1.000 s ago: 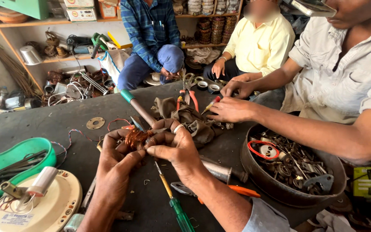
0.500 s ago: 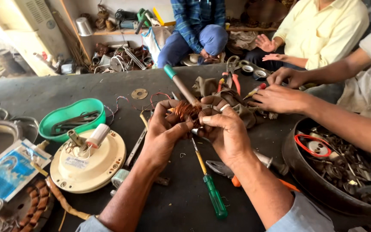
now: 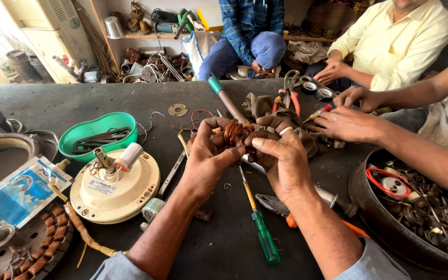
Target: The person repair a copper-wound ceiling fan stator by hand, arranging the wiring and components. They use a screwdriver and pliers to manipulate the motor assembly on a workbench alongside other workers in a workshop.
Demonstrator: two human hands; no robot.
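My left hand (image 3: 208,155) and my right hand (image 3: 280,155) meet over a dark workbench (image 3: 58,103), both gripping a small bundle of copper wire windings (image 3: 233,131). My fingers pinch the coil from either side. A tool with a green ribbed handle (image 3: 227,100) lies just behind the coil. Below my hands a green-handled screwdriver (image 3: 257,221) rests on the bench, pointing toward me. A ring shows on my right hand.
A cream round fan motor housing (image 3: 115,189) sits at left, by a green tray (image 3: 97,134) of metal parts. Orange pliers (image 3: 291,212) lie at right. Another person's hands (image 3: 346,124) work beside a dark bowl (image 3: 385,228) of scrap parts. Two people sit behind.
My view has shifted left and downward, bringing the motor housing and green tray further in. My hands stay on the copper coil, turning it slightly.
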